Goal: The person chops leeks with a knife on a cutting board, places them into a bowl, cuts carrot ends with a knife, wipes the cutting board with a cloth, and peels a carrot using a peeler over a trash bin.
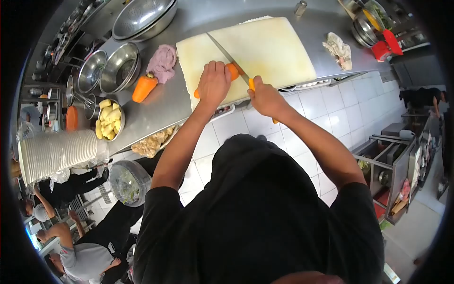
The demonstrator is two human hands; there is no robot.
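The left hand point(214, 85) pins a carrot point(232, 72) on the cutting board point(269, 49), fingers curled over it. The right hand point(267, 99) is wrapped round a knife's point(227, 55) yellow handle, blade at the carrot's end

1. We are wearing a plain black top point(265, 227), its dark cloth creasing softly and bulging into a rounded front edge.
2. We are wearing short, loose sleeves, the left sleeve point(161, 208) and right sleeve point(355, 208) matching the top in black.
3. We are baring our forearms, left hand point(214, 84) and right hand point(268, 99), all showing below the hems.
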